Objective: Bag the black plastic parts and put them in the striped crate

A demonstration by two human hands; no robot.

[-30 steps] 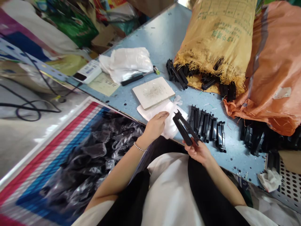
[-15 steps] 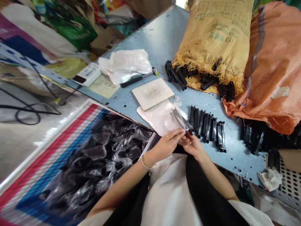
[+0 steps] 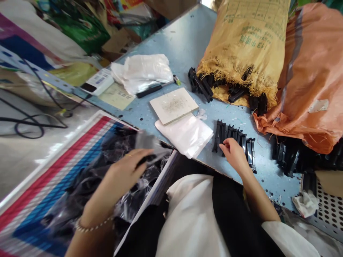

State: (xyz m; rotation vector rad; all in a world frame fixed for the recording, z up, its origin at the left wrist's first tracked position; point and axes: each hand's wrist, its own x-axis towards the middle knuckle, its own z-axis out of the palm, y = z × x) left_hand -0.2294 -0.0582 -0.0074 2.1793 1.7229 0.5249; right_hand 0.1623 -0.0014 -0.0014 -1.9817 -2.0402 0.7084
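My left hand (image 3: 127, 173), smeared by motion, is over the striped bin and grips a clear plastic bag (image 3: 144, 141) with something dark at its lower end. Below it lies a heap of bagged black parts (image 3: 88, 189). At the row of long black plastic parts (image 3: 251, 153) on the table, my right hand (image 3: 233, 151) has its thumb and fingers pinched on a black plastic part (image 3: 220, 134) near the row's left end. The fingers cover some of the row. A stack of clear flat bags (image 3: 187, 135) lies between the hands, partly beneath a pale square block (image 3: 174, 106).
A yellow woven sack (image 3: 246, 43) and an orange sack (image 3: 308, 78) spill black parts onto the blue table (image 3: 184, 35). A white bag bundle (image 3: 147, 69), a black-handled tool (image 3: 150, 91) and a white device (image 3: 99, 82) lie leftward. The bin's rim (image 3: 53, 150) adjoins the table edge.
Both hands were together over the clear bags, around a bag and a dark part. My left hand has carried the bag left over the bin; my right hand has moved right to the row.
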